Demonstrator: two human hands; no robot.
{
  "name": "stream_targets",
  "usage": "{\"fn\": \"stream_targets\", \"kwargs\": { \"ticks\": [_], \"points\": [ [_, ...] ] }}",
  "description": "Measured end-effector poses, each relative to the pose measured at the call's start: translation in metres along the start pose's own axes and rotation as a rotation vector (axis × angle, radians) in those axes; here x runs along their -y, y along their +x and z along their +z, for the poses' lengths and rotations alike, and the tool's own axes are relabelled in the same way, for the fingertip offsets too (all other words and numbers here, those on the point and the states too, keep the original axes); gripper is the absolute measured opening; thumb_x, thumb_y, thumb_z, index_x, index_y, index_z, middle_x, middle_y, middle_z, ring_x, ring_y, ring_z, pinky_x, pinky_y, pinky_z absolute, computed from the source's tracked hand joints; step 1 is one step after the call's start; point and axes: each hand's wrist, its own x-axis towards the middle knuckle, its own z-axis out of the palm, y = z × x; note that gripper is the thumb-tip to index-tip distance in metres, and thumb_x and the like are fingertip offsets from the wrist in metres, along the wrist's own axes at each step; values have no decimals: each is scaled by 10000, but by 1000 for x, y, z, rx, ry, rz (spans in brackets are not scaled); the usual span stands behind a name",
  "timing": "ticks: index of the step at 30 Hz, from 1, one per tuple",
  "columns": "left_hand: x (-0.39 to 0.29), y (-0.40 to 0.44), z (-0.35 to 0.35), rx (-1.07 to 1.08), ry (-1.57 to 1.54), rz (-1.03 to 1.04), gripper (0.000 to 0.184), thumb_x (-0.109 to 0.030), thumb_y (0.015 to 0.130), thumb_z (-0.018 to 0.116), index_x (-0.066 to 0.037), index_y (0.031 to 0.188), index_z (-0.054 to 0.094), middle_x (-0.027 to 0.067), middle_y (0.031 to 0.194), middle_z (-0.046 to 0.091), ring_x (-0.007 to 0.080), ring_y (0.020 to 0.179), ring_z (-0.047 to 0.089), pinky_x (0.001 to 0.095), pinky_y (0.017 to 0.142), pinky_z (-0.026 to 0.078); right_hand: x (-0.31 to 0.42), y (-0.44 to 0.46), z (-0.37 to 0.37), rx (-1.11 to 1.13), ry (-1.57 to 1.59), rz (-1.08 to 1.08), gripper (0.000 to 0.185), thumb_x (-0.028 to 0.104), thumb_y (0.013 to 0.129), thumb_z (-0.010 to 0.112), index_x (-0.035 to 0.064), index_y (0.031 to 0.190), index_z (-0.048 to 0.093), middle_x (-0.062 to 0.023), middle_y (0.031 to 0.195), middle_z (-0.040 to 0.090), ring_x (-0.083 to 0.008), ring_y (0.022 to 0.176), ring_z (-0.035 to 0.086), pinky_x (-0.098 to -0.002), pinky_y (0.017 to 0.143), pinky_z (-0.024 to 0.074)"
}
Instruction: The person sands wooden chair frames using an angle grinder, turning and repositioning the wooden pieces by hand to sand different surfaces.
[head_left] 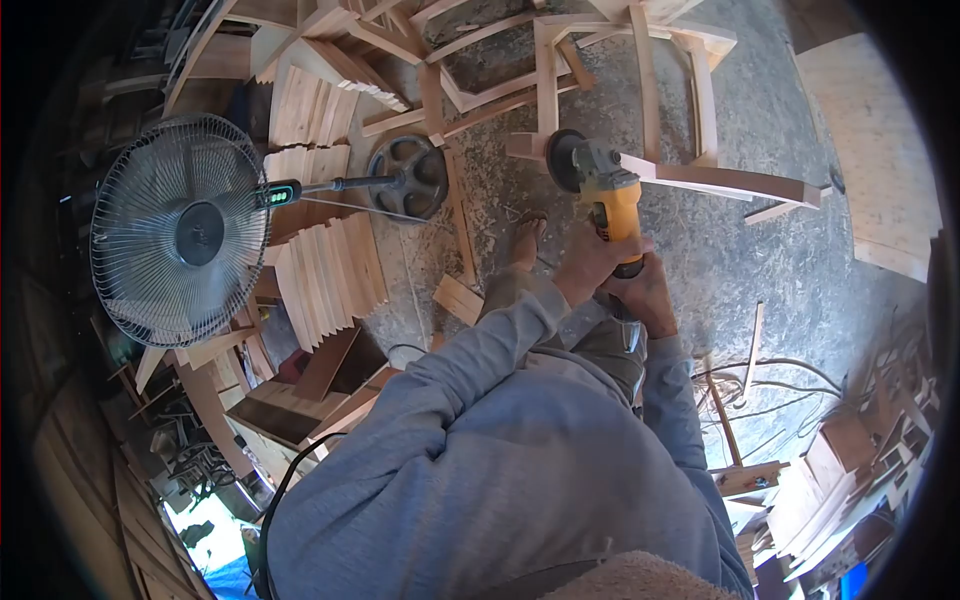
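Note:
A yellow and grey angle grinder (612, 195) is held out in front of me in both hands. My left hand (588, 262) is wrapped round its body from the left side. Lower down, my right hand (645, 292) is closed round its rear end. The grinder's dark round disc (566, 160) stands at the joint of a wooden frame (547, 80), overlapping the end of a rail. Whether the disc touches the wood I cannot tell. A curved wooden beam (730, 182) of the frame runs to the right from behind the grinder.
A standing fan (180, 230) with a round base (408, 178) is at the left. Stacked wavy-edged boards (325, 265) lie beside it. My bare foot (527, 238) is on the dusty concrete floor (780, 265). Cables (790, 385) and wood scraps (850, 460) lie at the lower right.

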Motion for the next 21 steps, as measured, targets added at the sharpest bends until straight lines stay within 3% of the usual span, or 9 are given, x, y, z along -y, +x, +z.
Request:
{"fn": "stream_targets", "kwargs": {
  "ticks": [4, 8, 10, 12, 16, 21],
  "points": [
    [24, 8, 22, 48, -52, -84, 379, -235, 760, 908, 11, 988, 734, 54, 918, 737, 121, 805, 697, 287, 725, 567, -36, 1, -12, -27, 87, 66, 553, 147, 672, 885, -17, 1157, 676, -95, 995, 750, -178, 936, 720, -347, 834, 565],
    [39, 5, 59, -52, 87, -142, 371, -212, 763, 899, 11, 1006, 730, 58, 932, 734, 127, 811, 695, 289, 730, 565, -60, -7, -38, 29, 224, 94, 565, 130, 667, 886, -21, 1166, 668, -85, 1020, 747, -160, 937, 712, -330, 839, 564],
    [58, 16, 73, -116, 43, -29, 370, -204, 766, 893, 11, 1021, 732, 61, 940, 734, 133, 815, 697, 291, 732, 565, -48, -15, -49, -22, 214, -5, 573, 130, 668, 889, -19, 1173, 661, -92, 1041, 745, -161, 947, 711, -331, 844, 562],
    [71, 7, 70, -139, 19, -2, 368, -195, 775, 884, 14, 1037, 731, 63, 951, 733, 136, 824, 697, 295, 738, 565, -34, -19, -55, 73, 189, 28, 593, 133, 670, 890, -19, 1189, 648, -106, 1066, 741, -175, 967, 710, -339, 860, 560],
    [9, -19, 62, -95, -15, -70, 370, -184, 793, 867, 17, 1066, 720, 64, 984, 731, 133, 860, 697, 299, 763, 563, -29, -17, -43, 37, 170, -79, 624, 151, 671, 894, -10, 1212, 628, -138, 1096, 734, -210, 1004, 714, -359, 885, 556],
    [7, -17, 37, -119, -75, -33, 355, -178, 807, 854, 8, 1073, 712, 57, 997, 724, 131, 880, 698, 294, 784, 559, -29, 1, -18, 80, 200, -134, 651, 186, 671, 894, 1, 1233, 620, -154, 1093, 734, -234, 1018, 724, -372, 886, 555]
  ]
}}
